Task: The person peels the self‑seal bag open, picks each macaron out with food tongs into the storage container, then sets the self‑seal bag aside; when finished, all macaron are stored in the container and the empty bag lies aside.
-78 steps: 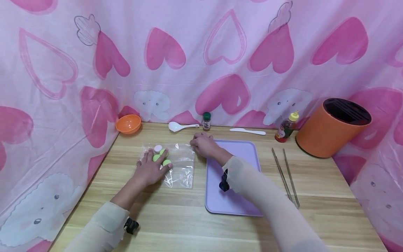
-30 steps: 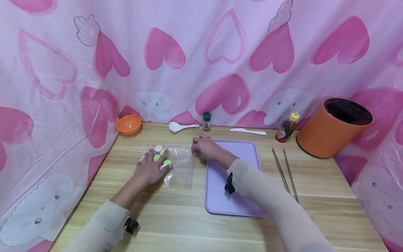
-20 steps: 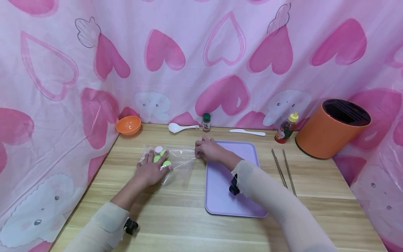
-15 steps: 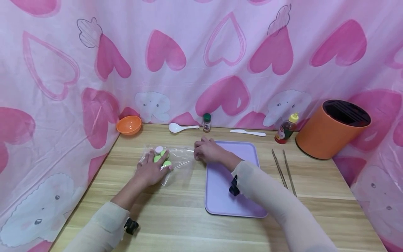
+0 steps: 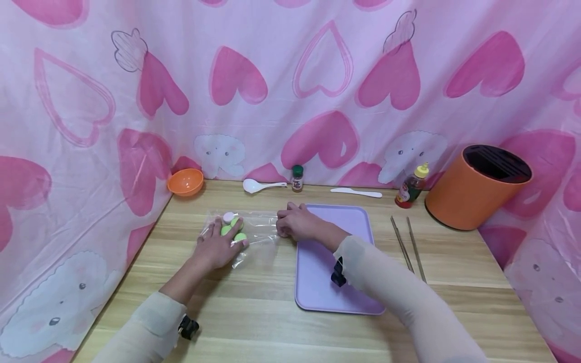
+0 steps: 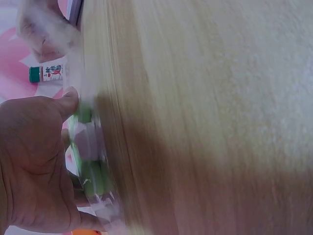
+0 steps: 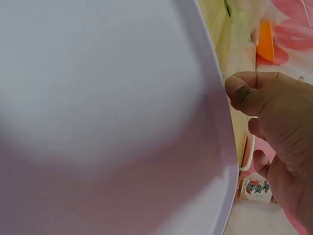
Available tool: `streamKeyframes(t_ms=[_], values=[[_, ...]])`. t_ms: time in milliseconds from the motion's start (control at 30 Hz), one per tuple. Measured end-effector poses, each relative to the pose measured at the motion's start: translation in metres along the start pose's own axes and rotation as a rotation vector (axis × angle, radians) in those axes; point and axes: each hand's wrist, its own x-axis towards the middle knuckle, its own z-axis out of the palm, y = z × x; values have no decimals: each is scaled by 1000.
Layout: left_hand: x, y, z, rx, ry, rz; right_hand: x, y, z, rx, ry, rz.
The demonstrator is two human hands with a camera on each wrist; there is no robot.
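On the wooden table, a clear plastic bag (image 5: 259, 227) lies flat with several round, puck-like pieces in it, light green (image 5: 240, 236) and pale pink (image 5: 228, 217). My left hand (image 5: 219, 247) rests over them with its fingers spread, pressing on the bag. The left wrist view shows the green pieces (image 6: 93, 177) in the clear film beneath that palm. At the bag's right edge, my right hand (image 5: 297, 222) pinches the film between thumb and index finger, beside the tray's upper left corner. The right wrist view has this right hand (image 7: 281, 115) with its other fingers loosely curled.
A lilac tray (image 5: 336, 287) lies under the right forearm, with metal tongs (image 5: 410, 247) to its right. Along the back stand an orange bowl (image 5: 185, 182), white ladle (image 5: 258, 186), green-capped jar (image 5: 297, 179), white knife (image 5: 356, 192), yellow-capped bottle (image 5: 412, 186) and orange knife block (image 5: 476, 189).
My right hand has drawn the bag's right edge a little to the right, then eased back left and slightly nearer. The film has creased and slackened. The left hand stays in place.
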Motion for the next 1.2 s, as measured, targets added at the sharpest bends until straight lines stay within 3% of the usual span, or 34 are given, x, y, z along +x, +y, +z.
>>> streamKeyframes(t_ms=[433,900,1200], values=[[0,1,0,8,6,0,-1,-10,-2,32,-5,-86],[-1,2,-1,15,-3,5,-12,-14,-6,21,-34,-114],[-1,4,-1,21,-6,2,-11,-31,-4,20,-21,-222]])
